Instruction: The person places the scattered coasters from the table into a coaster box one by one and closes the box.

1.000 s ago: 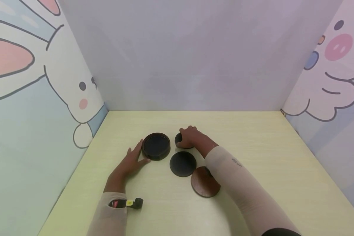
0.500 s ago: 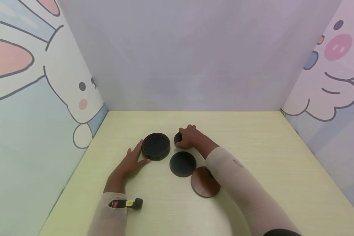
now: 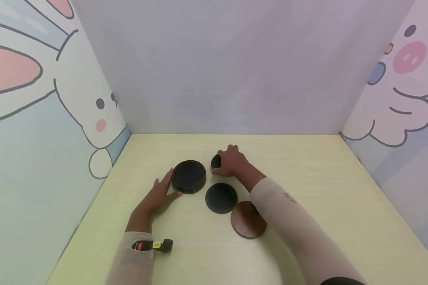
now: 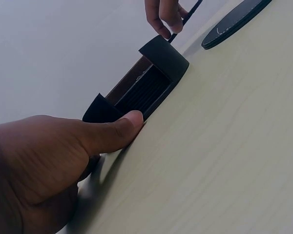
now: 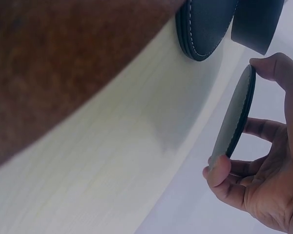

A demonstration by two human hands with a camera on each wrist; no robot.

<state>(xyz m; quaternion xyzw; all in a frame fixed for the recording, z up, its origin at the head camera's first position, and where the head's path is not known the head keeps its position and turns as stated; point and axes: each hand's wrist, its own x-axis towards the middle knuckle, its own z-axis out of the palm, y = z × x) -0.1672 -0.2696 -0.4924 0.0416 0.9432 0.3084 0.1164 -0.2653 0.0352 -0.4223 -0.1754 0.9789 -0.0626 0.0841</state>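
A dark round coaster holder [image 3: 202,184] stands on the table with black coasters inside; stacked edges show through its front notch in the left wrist view. My left hand [image 3: 158,196] rests against it, fingers straight along its left side and thumb [image 4: 115,134] at the notch. My right hand [image 3: 234,161] pinches a black coaster [image 5: 238,114] by its edge between thumb and fingers, tilted and raised above the table. In the head view the hand covers much of that coaster [image 3: 215,162]. Nearer me lies a short stack of black stitched coasters [image 3: 221,198].
A brown round disc [image 3: 246,222] lies near the black coasters, a small dark piece on it partly hidden by the right sleeve [image 3: 289,213]. A grey back wall [image 3: 235,71] and cartoon-printed side walls bound the pale table [image 3: 185,257].
My right hand has moved slightly away from me, toward the back of the table, with the coaster rising in it. The left hand and the holder have not moved.
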